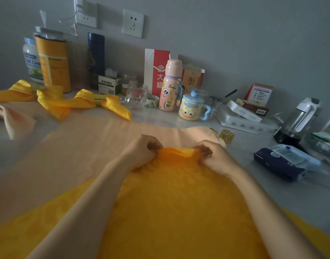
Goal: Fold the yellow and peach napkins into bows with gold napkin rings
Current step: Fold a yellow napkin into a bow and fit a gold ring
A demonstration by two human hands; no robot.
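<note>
A large yellow napkin (169,199) lies spread in front of me on top of a peach napkin (70,146). My left hand (143,152) and my right hand (214,156) both pinch the yellow napkin's far corner, which is rolled over towards me. A gold napkin ring (227,136) stands just beyond my right hand on the table. Two finished yellow bows (85,104) with gold rings lie at the back left, and a peach bow (13,118) shows at the far left edge.
Clutter lines the wall: tins and a jar (52,62), a glass mug (137,96), a pink bottle (169,86), a cartoon cup (191,107), a white tray (244,122), a blender bottle (298,120). A blue tissue pack (283,161) lies at the right.
</note>
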